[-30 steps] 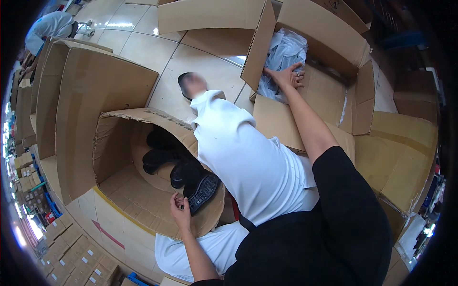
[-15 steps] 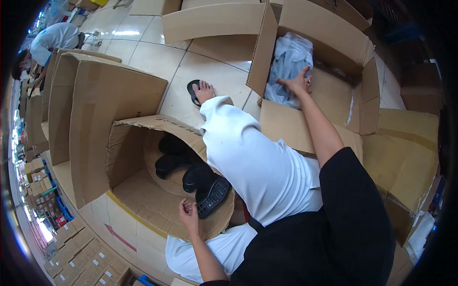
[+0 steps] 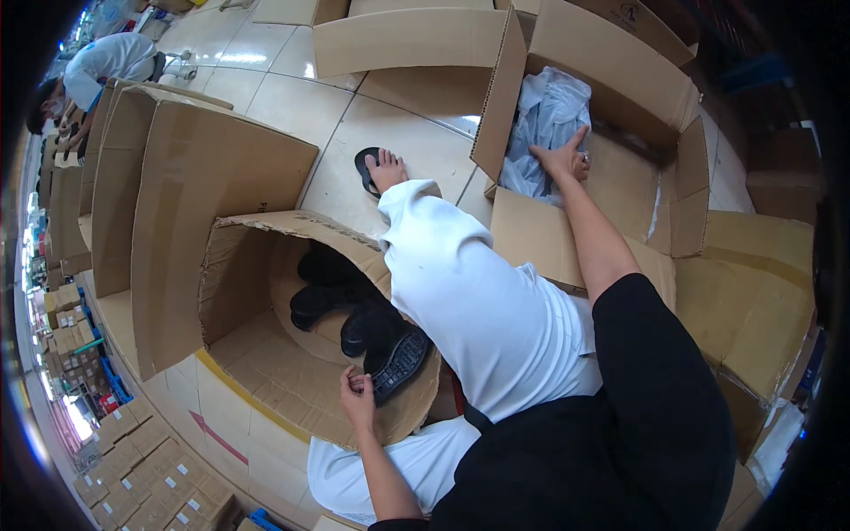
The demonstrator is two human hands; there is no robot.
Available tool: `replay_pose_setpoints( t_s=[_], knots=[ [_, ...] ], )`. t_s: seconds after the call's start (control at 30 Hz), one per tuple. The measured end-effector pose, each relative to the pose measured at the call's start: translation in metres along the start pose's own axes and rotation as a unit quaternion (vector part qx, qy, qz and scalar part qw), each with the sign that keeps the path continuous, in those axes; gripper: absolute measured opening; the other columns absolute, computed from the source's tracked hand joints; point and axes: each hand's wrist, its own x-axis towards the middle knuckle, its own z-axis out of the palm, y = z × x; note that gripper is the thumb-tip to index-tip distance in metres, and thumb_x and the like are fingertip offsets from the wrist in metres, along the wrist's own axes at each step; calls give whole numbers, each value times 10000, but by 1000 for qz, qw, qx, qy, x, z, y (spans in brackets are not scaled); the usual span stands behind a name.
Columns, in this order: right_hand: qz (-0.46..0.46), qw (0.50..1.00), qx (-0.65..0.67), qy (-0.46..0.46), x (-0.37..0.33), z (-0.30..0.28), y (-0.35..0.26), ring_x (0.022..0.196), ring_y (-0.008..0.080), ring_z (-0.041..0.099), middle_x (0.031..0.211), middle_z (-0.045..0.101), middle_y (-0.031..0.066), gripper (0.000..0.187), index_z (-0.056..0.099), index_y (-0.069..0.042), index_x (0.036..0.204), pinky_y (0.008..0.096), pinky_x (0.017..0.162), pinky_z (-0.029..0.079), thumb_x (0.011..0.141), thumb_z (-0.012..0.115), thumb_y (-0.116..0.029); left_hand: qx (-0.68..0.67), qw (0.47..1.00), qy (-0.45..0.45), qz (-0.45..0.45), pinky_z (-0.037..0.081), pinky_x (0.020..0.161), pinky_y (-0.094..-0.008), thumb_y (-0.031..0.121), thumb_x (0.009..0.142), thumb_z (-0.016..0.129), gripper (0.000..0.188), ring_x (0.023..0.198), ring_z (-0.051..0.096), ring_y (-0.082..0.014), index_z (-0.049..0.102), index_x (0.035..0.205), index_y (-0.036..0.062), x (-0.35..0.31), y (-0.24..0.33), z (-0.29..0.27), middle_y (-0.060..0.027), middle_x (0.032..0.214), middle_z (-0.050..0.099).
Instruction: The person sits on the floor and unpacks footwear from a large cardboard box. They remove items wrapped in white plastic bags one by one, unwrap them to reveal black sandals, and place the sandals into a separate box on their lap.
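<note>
Plastic bags lie crumpled in a bundle inside an open cardboard box between one and two o'clock from the middle of our view. Our right hand is at the bundle's five o'clock edge, thumb and forefinger spread wide apart, the other fingers bent; we cannot tell how firmly it touches. We judge the bags light, soft and slippery, likely to slide over one another, so a full handful gathered from the middle should hold better than a pinch at one loose fold.

At seven o'clock, our left hand has its fingers loosely curled just beside the sole of the nearest black shoe; we cannot tell whether they pinch its edge. More black shoes lie past it, in the tipped box at nine o'clock. We expect the shoe to be heavier, its sole stiff and grippy; the heel or sole edge seems the surest hold.
</note>
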Motion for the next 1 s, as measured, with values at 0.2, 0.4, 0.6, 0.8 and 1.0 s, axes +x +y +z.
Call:
replay_pose_setpoints(
  t_s=[0.2,0.4,0.6,0.8,1.0],
  knots=[
    [-40,997,71,4,17,0,21,1226,406,372,1326,338,303,1281,-110,-287,1414,475,1002,324,520,786,-489,0,1000,-7,5,475,640,-240,38,788,633,356,677,567,-107,534,1129,39,3,-4,-1,-51,796,612],
    [-58,977,207,-14,30,-15,24,1295,350,286,1437,217,195,1284,35,-84,1427,413,1062,248,462,804,-437,-13,999,32,22,476,650,-238,28,784,632,319,675,560,-110,559,1094,37,2,-5,-20,-50,780,595],
    [-93,771,517,-360,52,-105,45,932,259,570,1036,573,118,649,502,-49,1142,382,836,477,634,710,-394,-46,995,35,77,470,621,-222,40,783,633,297,677,560,-90,575,1074,43,2,32,-18,-34,784,603],
    [-208,713,565,-360,-98,-242,25,821,172,604,915,609,43,445,579,-97,1004,326,752,508,702,656,-414,-133,981,12,139,475,670,-230,53,772,654,331,712,575,-99,571,1092,47,-12,80,-15,-45,837,621],
    [-174,725,471,-471,-275,-269,10,777,166,612,908,602,81,489,549,-17,1035,296,712,517,723,637,-384,-381,896,-117,197,455,810,-259,129,788,666,435,898,593,-131,512,1188,51,-38,121,-8,-79,979,632]
  ],
)
